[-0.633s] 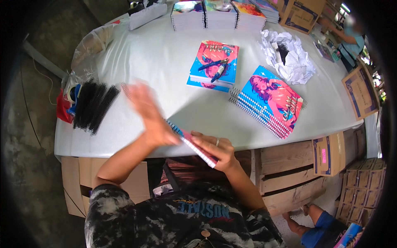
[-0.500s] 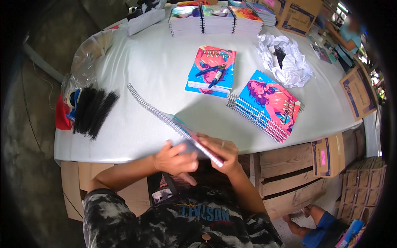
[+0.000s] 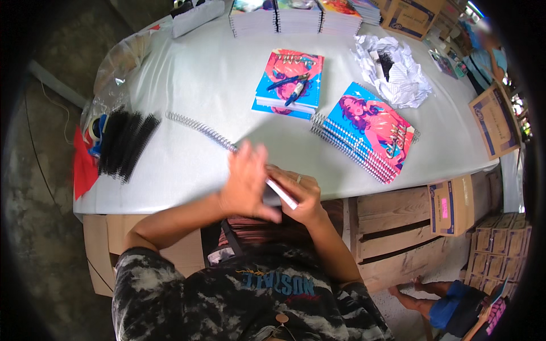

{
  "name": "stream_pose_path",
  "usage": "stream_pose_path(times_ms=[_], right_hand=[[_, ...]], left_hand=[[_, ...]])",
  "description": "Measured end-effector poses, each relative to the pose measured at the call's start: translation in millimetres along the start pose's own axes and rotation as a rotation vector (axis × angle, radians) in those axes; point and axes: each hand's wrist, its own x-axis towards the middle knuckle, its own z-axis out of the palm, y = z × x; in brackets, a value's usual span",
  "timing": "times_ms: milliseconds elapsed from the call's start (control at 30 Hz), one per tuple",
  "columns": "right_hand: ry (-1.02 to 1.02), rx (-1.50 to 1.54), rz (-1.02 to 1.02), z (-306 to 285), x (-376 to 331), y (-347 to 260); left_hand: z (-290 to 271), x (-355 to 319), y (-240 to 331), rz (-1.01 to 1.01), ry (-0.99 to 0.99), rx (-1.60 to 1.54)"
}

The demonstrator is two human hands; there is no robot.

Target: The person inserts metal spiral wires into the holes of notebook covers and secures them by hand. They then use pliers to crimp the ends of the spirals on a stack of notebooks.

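My right hand [image 3: 300, 195] is closed round a small notebook [image 3: 282, 192], seen almost edge-on with its white page edge showing. A long metal spiral coil [image 3: 199, 128] sticks out from its far end toward the upper left, over the table. My left hand [image 3: 244, 183], a little blurred, is flat with fingers stretched and thumb apart, beside the notebook's spine where the coil enters. It hides most of the notebook and part of the coil. Whether the palm touches the coil, I cannot tell.
Beyond lie a notebook stack [image 3: 289, 79] with pens on it and several coil-bound notebooks [image 3: 367, 133]. Black coils [image 3: 128, 145] lie left, crumpled paper [image 3: 392, 74] right. Thick notebook stacks [image 3: 301, 23] stand at the back. A person [image 3: 486, 54] is at far right; another's legs [image 3: 432, 307] show lower right.
My left hand has moved up and forward along the spine, its bent fingers now straightened. The notebook and coil have shifted, and the coil's free end sits slightly further left. The view has tilted slightly.
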Motion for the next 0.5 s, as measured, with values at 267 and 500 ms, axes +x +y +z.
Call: stream_pose_path(times_ms=[267,500], right_hand=[[-0.058,0.001,0.116,1,-8,-2],[-0.025,-0.067,0.036,-4,-4,-1]], left_hand=[[3,7,-7,0.026,-0.044,0.147],[-4,35,2,0.168,0.2,0.178]])
